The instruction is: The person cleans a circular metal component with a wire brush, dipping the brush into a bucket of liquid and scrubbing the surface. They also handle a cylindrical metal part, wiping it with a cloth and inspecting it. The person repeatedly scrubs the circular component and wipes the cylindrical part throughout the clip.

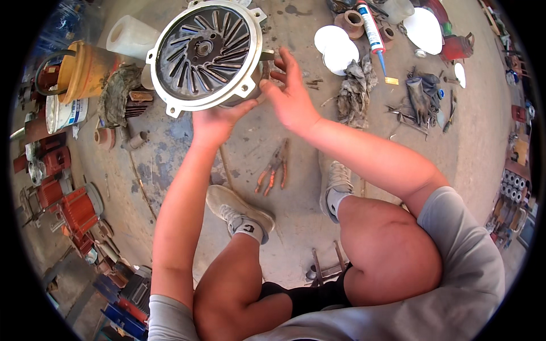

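Observation:
A round metal housing (206, 54) with a pale flange, bolt lugs and a dark face of radial slots is held up, tilted toward me. My left hand (215, 120) grips it from underneath; most of its fingers are hidden behind the flange. At the housing's right side is my right hand (291, 94), fingers apart and slightly bent. Its thumb tip meets the side of the housing, and the other fingertips are beside a dark lug there. Pliers with orange handles (273, 170) lie on the floor below, between my shoes.
Left stand an orange bucket (85, 74), a white tub (60, 116) and a grey rag (119, 94). Right lie white discs (340, 54), a sealant tube (371, 28), a dirty cloth (355, 94) and dark gloves (422, 99). Red motor parts (79, 210) line the left edge.

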A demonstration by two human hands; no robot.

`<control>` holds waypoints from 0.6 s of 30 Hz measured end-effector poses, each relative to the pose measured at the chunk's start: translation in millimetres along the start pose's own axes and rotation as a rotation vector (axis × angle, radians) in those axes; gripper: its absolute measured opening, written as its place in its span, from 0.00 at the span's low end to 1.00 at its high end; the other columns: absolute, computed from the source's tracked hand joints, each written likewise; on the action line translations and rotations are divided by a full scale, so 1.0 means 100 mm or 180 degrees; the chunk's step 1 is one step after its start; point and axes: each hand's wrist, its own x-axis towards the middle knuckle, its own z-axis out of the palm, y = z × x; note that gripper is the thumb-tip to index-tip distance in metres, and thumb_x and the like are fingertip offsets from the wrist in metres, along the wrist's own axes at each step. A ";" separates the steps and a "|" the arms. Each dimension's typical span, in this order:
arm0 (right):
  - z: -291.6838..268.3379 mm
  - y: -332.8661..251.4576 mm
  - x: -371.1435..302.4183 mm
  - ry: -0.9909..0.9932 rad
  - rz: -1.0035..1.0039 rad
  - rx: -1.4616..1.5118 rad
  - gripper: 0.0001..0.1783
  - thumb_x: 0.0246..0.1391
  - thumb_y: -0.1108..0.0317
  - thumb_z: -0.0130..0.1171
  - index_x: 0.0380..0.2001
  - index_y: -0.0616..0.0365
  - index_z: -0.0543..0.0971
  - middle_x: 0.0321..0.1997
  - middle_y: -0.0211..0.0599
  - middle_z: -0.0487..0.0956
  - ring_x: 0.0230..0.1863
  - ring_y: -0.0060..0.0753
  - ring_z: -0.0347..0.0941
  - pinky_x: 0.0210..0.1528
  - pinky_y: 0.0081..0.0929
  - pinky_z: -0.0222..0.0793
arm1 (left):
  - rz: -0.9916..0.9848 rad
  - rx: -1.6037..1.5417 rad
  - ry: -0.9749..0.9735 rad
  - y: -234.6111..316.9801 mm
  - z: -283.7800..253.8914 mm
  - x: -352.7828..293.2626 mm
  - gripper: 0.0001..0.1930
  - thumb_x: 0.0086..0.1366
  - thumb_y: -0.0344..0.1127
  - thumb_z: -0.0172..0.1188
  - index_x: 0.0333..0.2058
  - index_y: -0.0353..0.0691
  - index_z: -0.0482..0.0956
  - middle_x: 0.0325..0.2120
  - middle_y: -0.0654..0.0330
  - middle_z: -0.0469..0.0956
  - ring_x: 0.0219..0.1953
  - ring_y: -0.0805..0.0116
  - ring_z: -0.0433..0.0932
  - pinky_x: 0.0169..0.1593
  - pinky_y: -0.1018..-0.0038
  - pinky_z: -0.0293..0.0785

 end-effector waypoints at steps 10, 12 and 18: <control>-0.04 -0.01 0.29 0.0156 0.0099 0.0357 0.51 0.63 0.57 0.63 0.79 0.62 0.48 0.73 0.56 0.60 0.67 0.48 0.66 0.67 0.42 0.70 | 0.0237 -0.0180 0.0087 -0.10 0.03 0.01 0.42 0.48 0.25 0.84 0.62 0.33 0.74 0.58 0.56 0.79 0.57 0.65 0.79 0.63 0.66 0.76; -0.04 0.03 0.28 0.0152 0.0061 0.0323 0.51 0.62 0.58 0.64 0.79 0.63 0.48 0.72 0.56 0.60 0.67 0.48 0.66 0.66 0.42 0.71 | 0.0259 -0.0192 0.0088 -0.14 0.05 0.02 0.42 0.48 0.23 0.84 0.62 0.33 0.74 0.58 0.55 0.79 0.57 0.64 0.79 0.62 0.66 0.77; -0.12 0.07 0.15 0.0116 0.0145 0.0476 0.52 0.61 0.58 0.65 0.79 0.62 0.48 0.72 0.55 0.60 0.66 0.47 0.66 0.65 0.41 0.72 | 0.0276 -0.0080 0.0125 -0.12 0.03 0.01 0.43 0.47 0.26 0.84 0.62 0.34 0.75 0.59 0.56 0.79 0.58 0.64 0.78 0.64 0.66 0.75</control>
